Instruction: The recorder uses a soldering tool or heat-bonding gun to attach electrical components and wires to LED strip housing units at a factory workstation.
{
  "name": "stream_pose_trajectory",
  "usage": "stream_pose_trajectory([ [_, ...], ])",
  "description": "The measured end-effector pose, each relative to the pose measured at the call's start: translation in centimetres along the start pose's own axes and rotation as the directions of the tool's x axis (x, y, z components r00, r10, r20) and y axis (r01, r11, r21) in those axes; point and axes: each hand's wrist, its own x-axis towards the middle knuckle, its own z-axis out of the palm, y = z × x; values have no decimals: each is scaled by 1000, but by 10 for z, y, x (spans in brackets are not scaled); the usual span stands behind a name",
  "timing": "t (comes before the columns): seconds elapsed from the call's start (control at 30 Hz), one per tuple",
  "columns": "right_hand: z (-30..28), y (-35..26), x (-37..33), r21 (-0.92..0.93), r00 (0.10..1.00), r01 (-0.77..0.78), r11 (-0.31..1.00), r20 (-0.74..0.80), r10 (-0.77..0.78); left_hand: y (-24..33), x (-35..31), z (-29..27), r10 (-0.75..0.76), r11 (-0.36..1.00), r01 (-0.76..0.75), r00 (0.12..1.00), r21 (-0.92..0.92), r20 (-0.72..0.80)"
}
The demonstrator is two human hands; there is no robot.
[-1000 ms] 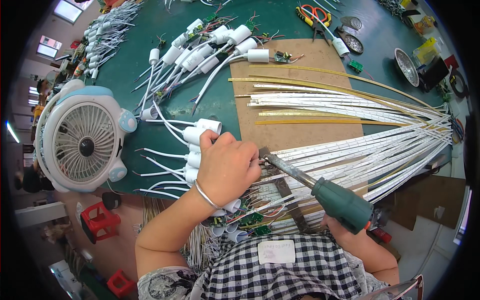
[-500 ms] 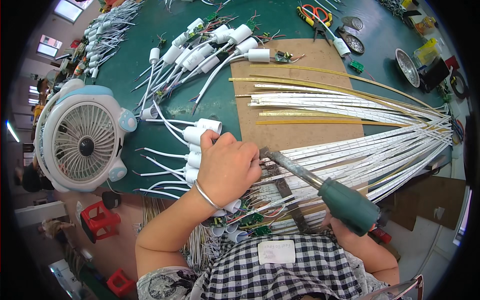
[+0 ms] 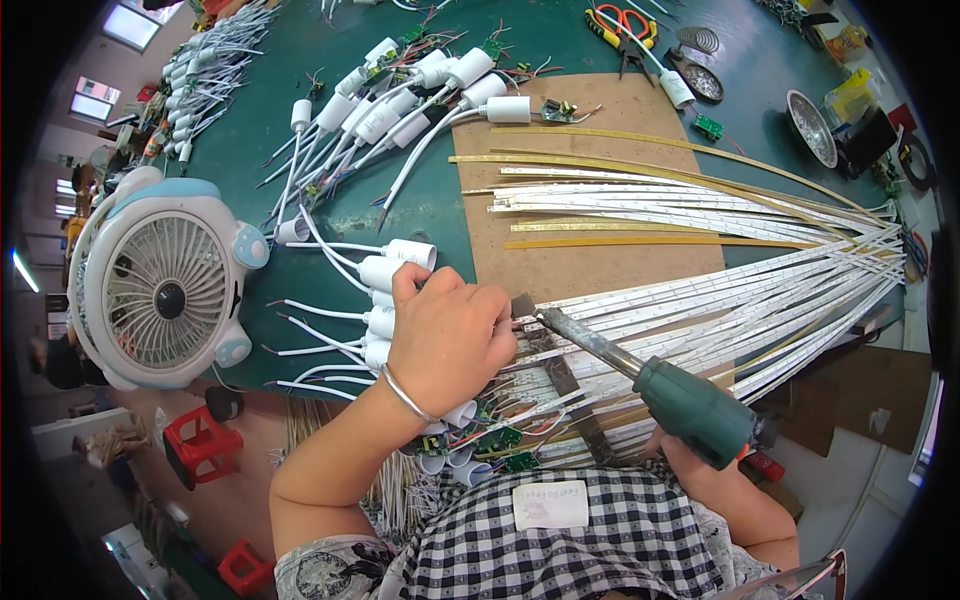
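Note:
My left hand point(image 3: 448, 335) rests knuckles-up on the near ends of several white light strips point(image 3: 700, 300), pressing down at the edge of a brown board point(image 3: 590, 260); what its fingers pinch is hidden. A silver bangle circles that wrist. My right hand point(image 3: 700, 465) is mostly hidden behind the green handle of a soldering iron point(image 3: 680, 400) that it grips. The iron's metal tip point(image 3: 545, 318) points left and touches the strips right beside my left fingers. White cylindrical caps with wires point(image 3: 385, 270) lie just left of my left hand.
A white desk fan point(image 3: 160, 285) stands at the left on the green mat point(image 3: 330, 230). More white caps with wires point(image 3: 420, 85) pile at the top. Pliers point(image 3: 620, 25), metal dishes point(image 3: 810, 125) and small parts sit top right. Red stools point(image 3: 200, 445) stand on the floor.
The soldering iron has shifted slightly right and down in my right hand, with its tip staying at the strips by my left fingers. My left hand has hardly moved.

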Motion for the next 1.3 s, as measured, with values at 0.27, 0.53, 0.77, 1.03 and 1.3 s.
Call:
stream_pose_trajectory([
  [0.27,3,-6,4,59,1000,-16,998,13,15,0,-1,1,-3,1000,3,1000,-11,-27],
  [0.53,4,-7,6,99,1000,-16,995,10,15,3,2,1,3,999,-2,1000,44,-19],
  [0.77,5,-12,9,112,999,-41,993,17,39,3,2,1,10,998,-9,1000,57,-16],
  [1.03,2,-7,10,-57,997,49,997,68,-46,3,3,2,19,997,-17,1000,73,-20],
  [1.3,4,-29,30,722,986,121,681,-168,3,3,4,3,16,997,-15,1000,72,-21],
])
